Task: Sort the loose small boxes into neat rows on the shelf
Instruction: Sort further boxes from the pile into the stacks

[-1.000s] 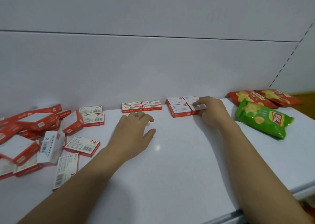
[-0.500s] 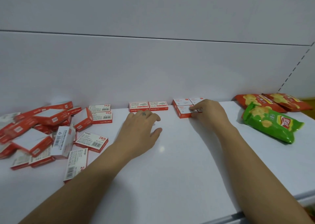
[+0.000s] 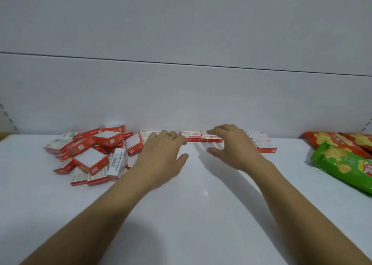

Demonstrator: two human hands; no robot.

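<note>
Flanking two back-row boxes (image 3: 201,136) with left hand (image 3: 161,156) and right hand (image 3: 233,150), both loose-fingered, empty, probably to square them.

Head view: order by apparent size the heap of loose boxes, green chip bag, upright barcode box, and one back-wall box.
1. heap of loose boxes
2. green chip bag, partly cut off by the frame
3. upright barcode box
4. back-wall box; farther off, so perhaps equal to the barcode box
</note>
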